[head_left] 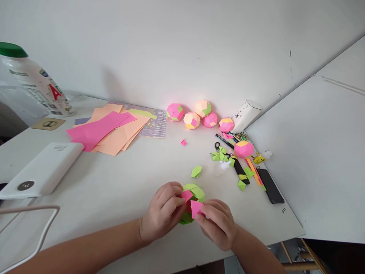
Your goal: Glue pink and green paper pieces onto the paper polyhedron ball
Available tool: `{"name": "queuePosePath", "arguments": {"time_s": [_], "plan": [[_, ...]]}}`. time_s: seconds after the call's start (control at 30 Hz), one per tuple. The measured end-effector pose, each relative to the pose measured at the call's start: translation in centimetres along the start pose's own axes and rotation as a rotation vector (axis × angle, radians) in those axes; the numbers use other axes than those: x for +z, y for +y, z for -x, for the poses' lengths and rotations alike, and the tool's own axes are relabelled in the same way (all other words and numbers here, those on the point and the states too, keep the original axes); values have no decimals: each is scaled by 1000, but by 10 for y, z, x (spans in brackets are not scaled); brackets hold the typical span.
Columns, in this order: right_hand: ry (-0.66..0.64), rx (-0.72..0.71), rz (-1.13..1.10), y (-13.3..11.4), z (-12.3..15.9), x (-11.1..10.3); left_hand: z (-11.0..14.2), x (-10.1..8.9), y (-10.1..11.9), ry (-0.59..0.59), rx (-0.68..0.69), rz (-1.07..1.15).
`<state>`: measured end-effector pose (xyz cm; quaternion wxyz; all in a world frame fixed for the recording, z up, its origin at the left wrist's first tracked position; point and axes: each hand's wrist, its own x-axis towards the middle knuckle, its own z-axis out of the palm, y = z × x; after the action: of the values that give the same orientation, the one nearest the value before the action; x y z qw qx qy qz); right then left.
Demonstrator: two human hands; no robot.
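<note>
A partly built folded-paper ball [196,191], green with pink pieces and an open hollow, sits low in the middle of the table. My left hand [165,209] grips its left side, fingertips pressed beside a pink piece [186,196]. Between the thumb and fingers of my right hand [218,220] is a pink folded paper piece [196,209], held at the ball's near right side. Just beyond the ball lies a loose green folded piece [196,171]. Farther back is a small pink folded piece [183,142]. My fingers hide part of the ball.
Several finished paper balls [175,112] stand along the wall. Green pieces [219,155], a marker [224,141], a glue bottle [261,156] and a black phone-like object [270,185] lie right. Paper sheets [99,131], a white power bank [42,171] and a bottle [34,82] are left.
</note>
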<state>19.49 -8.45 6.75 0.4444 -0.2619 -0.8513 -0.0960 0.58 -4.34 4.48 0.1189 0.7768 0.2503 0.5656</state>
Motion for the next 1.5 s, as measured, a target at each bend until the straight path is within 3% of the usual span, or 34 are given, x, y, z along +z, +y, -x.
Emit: {"name": "queuePosePath", "arguments": {"time_s": [0.13,0.33,0.53,0.63,0.8,1.07,1.3,1.5], "plan": [[41,-31,-40,3,9,6,1,0,0,-6,65,-39],[-19,-65,57,1,17,10,5,0,0,-10,118,-48],[24,-31,53,-1,8,7,5,0,-1,-21,122,-70],[5,144,39,-4,-3,4,4,0,-2,-18,157,-105],[89,395,-140,-4,-17,4,5,1,-10,12,231,-208],[-36,540,-521,-14,-19,3,4,1,-30,62,308,-351],[31,1016,-718,-9,-15,14,8,3,-34,53,339,-367],[76,1218,-895,-7,-16,13,9,3,-34,52,347,-364]]}}
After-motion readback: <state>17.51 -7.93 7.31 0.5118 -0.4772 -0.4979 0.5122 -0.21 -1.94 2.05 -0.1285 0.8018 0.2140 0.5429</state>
